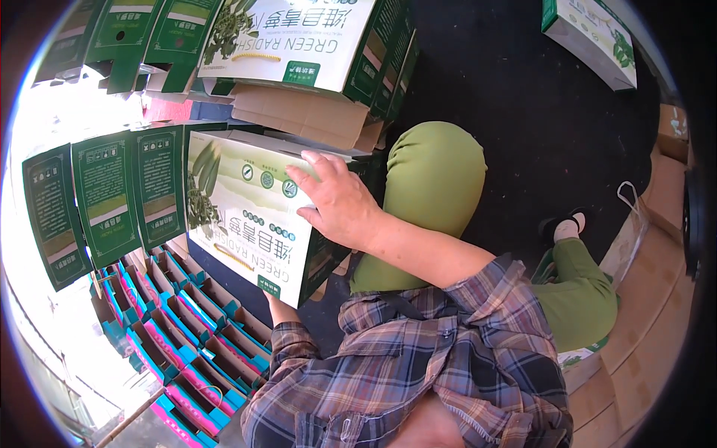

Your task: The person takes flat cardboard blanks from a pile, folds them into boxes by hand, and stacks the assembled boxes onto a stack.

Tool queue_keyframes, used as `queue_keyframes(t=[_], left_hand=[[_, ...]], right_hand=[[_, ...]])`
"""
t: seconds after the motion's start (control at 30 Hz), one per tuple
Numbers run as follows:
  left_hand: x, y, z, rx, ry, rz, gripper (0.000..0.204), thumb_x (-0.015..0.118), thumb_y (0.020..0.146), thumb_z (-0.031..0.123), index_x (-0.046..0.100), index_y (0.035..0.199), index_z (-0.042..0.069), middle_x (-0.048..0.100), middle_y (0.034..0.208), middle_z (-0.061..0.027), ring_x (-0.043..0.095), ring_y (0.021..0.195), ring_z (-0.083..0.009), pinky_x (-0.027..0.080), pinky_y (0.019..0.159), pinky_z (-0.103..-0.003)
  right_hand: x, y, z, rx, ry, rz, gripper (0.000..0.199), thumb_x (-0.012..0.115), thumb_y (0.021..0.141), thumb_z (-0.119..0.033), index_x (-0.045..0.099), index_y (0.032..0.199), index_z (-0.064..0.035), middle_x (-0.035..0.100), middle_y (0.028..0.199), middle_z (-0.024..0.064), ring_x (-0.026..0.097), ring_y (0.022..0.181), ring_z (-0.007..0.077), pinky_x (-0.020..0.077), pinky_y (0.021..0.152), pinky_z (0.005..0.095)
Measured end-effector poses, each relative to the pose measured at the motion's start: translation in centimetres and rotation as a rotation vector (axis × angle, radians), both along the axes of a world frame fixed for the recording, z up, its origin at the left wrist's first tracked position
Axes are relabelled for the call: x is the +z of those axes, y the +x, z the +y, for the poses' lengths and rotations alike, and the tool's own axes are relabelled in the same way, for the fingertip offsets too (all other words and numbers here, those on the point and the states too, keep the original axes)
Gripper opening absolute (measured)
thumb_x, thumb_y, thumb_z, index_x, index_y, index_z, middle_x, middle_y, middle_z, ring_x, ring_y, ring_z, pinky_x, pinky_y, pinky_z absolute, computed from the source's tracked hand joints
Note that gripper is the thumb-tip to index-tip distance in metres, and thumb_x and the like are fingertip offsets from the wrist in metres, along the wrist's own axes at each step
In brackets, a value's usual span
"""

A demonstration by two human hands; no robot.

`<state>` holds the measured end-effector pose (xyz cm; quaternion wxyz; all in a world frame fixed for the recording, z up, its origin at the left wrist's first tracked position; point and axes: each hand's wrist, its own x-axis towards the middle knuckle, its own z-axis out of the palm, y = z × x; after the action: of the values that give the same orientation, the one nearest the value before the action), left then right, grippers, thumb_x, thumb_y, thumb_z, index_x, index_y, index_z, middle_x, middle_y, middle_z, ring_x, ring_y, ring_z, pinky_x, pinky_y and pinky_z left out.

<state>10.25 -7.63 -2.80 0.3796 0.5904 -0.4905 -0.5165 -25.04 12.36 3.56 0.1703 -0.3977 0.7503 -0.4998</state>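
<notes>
A green and white carton [250,201] with printed radishes and leaves on its white face is in front of me, left of my knee. My right hand [336,198] lies on that face near its upper right edge, its fingers apart and slightly bent. At the carton's lower edge is my left hand [282,308], partly hidden, with its fingers going behind the carton. Alongside the carton's left edge stand several matching green cartons [108,194] in a row, their printed sides showing.
Another stack of green and white cartons [291,37] stands beyond, above brown cardboard [299,113]. At lower left are rows of blue and pink open boxes [179,321]. One more white carton [594,41] lies far right on the dark floor [523,97]. Brown boxes [665,194] line the right.
</notes>
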Motion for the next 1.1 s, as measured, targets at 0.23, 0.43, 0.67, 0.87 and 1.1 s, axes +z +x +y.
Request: queue_keyframes(t=[0.23, 0.43, 0.67, 0.87, 1.1], left_hand=[[2.4, -3.0, 0.8, -0.098, -0.182, -0.082, 0.03, 0.052, 0.093, 0.019, 0.056, 0.118, 0.003, 0.056, 0.12, -0.0112, 0.053, 0.11, -0.0248, 0.046, 0.092, -0.04], [1.1, -14.7, 1.6, -0.441, -0.244, -0.056, 0.029, 0.052, 0.092, 0.017, 0.057, 0.117, 0.003, 0.056, 0.119, -0.0111, 0.053, 0.11, -0.0243, 0.046, 0.092, -0.039], [0.7, -26.4, 7.9, -0.819, -0.343, 0.032, 0.028, 0.053, 0.092, 0.016, 0.057, 0.116, 0.003, 0.055, 0.118, -0.0109, 0.053, 0.11, -0.0238, 0.046, 0.092, -0.039], [2.5, -30.6, 14.7, -1.026, -0.463, 0.097, 0.027, 0.053, 0.092, 0.015, 0.057, 0.116, 0.003, 0.055, 0.118, -0.0108, 0.053, 0.109, -0.0234, 0.046, 0.092, -0.039], [6.6, -32.8, 19.1, -1.119, -0.712, 0.171, 0.026, 0.054, 0.091, 0.013, 0.058, 0.115, 0.003, 0.055, 0.117, -0.0107, 0.053, 0.109, -0.0229, 0.045, 0.092, -0.038]], right_hand=[[-0.8, 0.4, -0.1, -0.062, -0.004, -0.017, 0.057, 0.068, 0.075, -0.023, 0.05, 0.127, -0.0086, 0.037, 0.136, 0.017, 0.035, 0.125, 0.0364, 0.039, 0.099, 0.0448], [0.1, 0.1, 0.8, -0.212, -0.148, 0.178, 0.039, 0.067, 0.075, -0.025, 0.061, 0.109, -0.0093, 0.045, 0.131, 0.0117, 0.037, 0.123, 0.0329, 0.0394, 0.091, 0.0433], [12.9, 1.1, 8.0, 0.648, -0.968, -0.933, 0.021, 0.062, 0.083, -0.021, 0.068, 0.079, -0.0008, 0.067, 0.072, 0.007, 0.061, 0.065, 0.0136, 0.0494, 0.061, 0.0254], [17.4, 4.1, 7.4, 1.024, -1.123, -0.481, 0.046, 0.059, 0.089, -0.033, 0.053, 0.119, 0.002, 0.058, 0.113, 0.0095, 0.054, 0.105, 0.0191, 0.0411, 0.091, 0.0331], [16.3, 4.2, 11.7, 0.779, -1.087, -0.419, 0.041, 0.059, 0.088, -0.031, 0.055, 0.113, 0.0016, 0.06, 0.107, 0.0092, 0.056, 0.1, 0.0185, 0.0431, 0.087, 0.032]])
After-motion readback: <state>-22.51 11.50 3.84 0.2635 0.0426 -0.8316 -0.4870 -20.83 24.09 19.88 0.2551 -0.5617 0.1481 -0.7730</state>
